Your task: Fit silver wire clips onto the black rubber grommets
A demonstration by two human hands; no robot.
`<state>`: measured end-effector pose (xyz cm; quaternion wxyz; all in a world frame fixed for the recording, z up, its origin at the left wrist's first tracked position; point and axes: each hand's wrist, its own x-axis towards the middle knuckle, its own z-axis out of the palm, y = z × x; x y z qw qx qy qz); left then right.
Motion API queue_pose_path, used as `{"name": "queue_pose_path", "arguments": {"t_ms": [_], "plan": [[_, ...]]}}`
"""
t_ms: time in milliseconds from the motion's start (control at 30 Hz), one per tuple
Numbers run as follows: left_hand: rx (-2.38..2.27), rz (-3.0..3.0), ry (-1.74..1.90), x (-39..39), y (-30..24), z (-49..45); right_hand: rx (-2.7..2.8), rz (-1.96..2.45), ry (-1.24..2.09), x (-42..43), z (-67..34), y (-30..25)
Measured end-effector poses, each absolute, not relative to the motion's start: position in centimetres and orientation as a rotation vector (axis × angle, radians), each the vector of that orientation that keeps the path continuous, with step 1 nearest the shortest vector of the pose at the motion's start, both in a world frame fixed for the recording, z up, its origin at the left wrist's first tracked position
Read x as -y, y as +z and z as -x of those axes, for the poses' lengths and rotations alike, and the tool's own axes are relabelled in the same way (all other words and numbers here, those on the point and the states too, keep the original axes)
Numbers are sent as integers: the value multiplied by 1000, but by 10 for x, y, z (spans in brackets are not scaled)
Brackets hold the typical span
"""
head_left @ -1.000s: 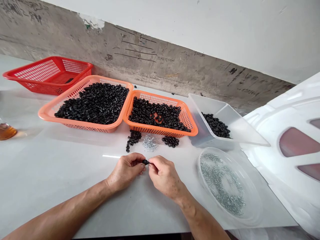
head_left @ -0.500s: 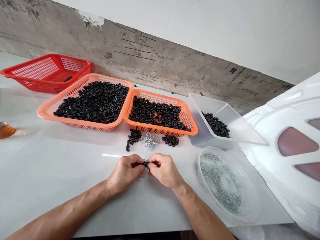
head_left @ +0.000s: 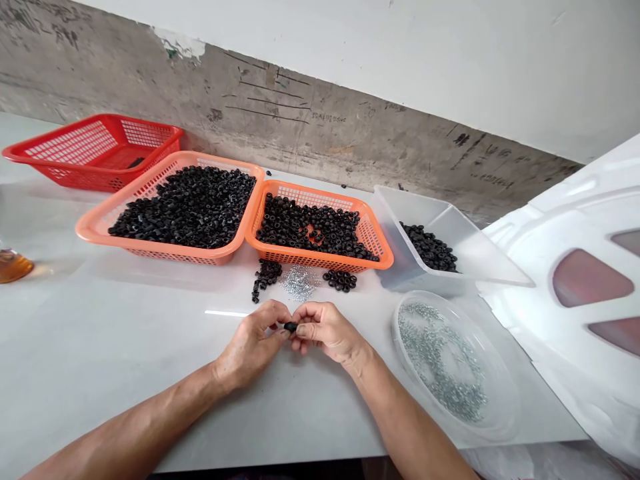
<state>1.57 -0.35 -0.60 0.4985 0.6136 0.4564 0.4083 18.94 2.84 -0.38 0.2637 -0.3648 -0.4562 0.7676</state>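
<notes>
Upper wall: painted white wall, smooth, its lower edge slanting down toward the right.
Lower wall: a bare grey concrete band, stained and scuffed, with dark pencilled lines and small scribbles; flaking paint sits at its top left.
Table: a white, glossy tabletop set against the wall, its front edge showing at the bottom.
Right side: a white moulded panel with reddish-brown recesses.
Light: soft and even, with faint shadows; one bright streak reflects on the tabletop.
</notes>
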Motion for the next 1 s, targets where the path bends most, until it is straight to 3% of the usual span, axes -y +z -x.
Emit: {"name": "queue_pose_path", "arguments": {"t_ms": [300, 467, 700, 900, 1000], "plan": [[-1050, -1517, 1077, 9, -20, -19, 1174, 794, 2265, -25, -186, -14], [-941, -1259, 943, 11, -10, -20, 1182, 811, 2186, -22, -179, -13], [-956, -1364, 851, 17, -12, -23, 1362, 956, 1971, -14, -169, -12], [-1030, -1296, 871, 16, -17, -23, 1360, 927, 2040, -18, -175, -5], [-1099, -1238, 959, 14, -16, -21, 1129, 785, 1749, -33, -206, 23]]}}
